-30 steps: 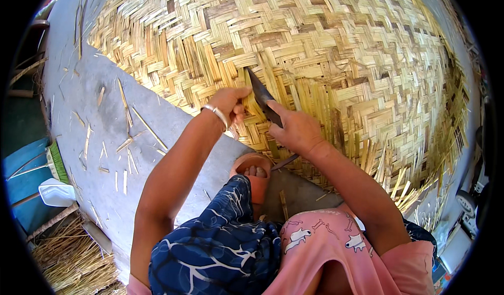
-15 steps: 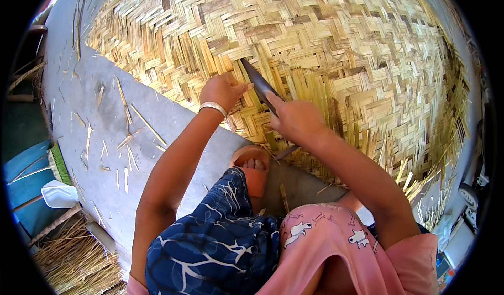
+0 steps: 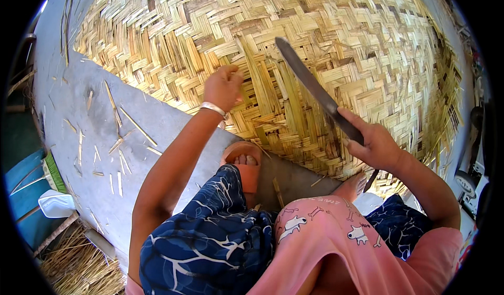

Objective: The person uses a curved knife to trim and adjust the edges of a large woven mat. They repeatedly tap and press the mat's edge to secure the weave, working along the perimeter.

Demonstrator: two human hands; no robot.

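Fingers of the left hand (image 3: 223,86) are curled and pressed together, pinching at the loose ends of the bamboo strips (image 3: 257,93) that stand up from the edge of the woven bamboo mat (image 3: 336,38); exactly which strip they grip cannot be told. A silver bangle (image 3: 212,108) circles that wrist. The right hand (image 3: 375,147) is closed in a fist around the handle of a long dark machete (image 3: 310,85), its blade raised and slanting up and to the left above the mat, well apart from the left hand. The handle's end sticks out below the fist.

The mat fills the upper part of the view, lying on a grey concrete floor (image 3: 79,132), with its unfinished edge running diagonally just in front of the person's feet. An orange sandal (image 3: 247,164) on one foot rests at that edge, touching the weave. Bamboo slivers (image 3: 118,137) lie scattered over the concrete at left. The person's knees, in blue patterned trousers (image 3: 210,242), and a pink shirt (image 3: 336,242) occupy the lower edge. A heap of dry straw (image 3: 73,263) lies at lower left.
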